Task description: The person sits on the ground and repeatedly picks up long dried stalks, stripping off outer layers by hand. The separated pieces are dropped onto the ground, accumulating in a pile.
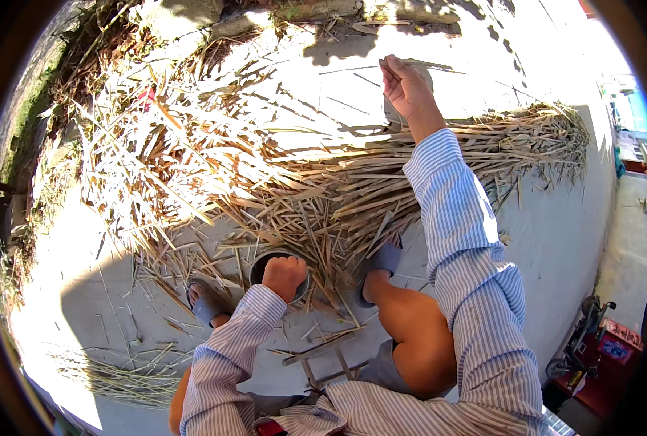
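Apart: left hand [285,278] low, right hand [405,86] raised

The left hand is balled over the bowl [259,268], the right hand's fingertips pinched together; whether either grips anything, I cannot tell. Stalks [367,182] lie forward of the left hand, short of the right hand.

- An outdoor yard: pale, hard ground [556,218] lies in strong sun with leafy shadows [341,54].
- Dry stalks [352,182] spread across it in a loose heap.
- A mossy edge [29,127] borders the left; a rough stone [182,16] sits far left.
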The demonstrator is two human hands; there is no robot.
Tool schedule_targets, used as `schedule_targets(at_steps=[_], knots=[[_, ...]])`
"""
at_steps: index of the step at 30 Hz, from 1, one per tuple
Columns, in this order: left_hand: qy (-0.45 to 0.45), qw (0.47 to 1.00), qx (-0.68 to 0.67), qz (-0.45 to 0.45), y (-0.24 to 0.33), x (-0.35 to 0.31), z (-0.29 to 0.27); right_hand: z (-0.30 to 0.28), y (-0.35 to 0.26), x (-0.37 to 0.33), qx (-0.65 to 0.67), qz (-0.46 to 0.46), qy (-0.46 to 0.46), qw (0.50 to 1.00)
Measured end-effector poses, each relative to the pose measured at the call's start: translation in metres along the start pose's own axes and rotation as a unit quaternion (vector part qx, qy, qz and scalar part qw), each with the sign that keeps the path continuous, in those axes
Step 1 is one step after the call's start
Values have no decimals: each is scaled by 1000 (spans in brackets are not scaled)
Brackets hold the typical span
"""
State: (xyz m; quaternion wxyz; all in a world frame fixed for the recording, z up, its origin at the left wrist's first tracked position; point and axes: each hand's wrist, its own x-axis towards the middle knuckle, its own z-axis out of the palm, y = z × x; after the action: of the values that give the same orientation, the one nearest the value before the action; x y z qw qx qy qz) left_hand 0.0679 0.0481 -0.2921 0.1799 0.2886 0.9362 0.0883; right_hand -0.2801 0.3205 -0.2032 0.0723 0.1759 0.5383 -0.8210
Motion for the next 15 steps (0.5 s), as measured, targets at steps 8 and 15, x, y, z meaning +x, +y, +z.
schedule_targets(at_steps=[8,15], knots=[[416,892,157,-85,-11,-14,-258,24,-43,-96,28,-34,-184,982],[416,891,168,-67,-20,-46,-356,125,-83,-269,48,8,-132,990]])
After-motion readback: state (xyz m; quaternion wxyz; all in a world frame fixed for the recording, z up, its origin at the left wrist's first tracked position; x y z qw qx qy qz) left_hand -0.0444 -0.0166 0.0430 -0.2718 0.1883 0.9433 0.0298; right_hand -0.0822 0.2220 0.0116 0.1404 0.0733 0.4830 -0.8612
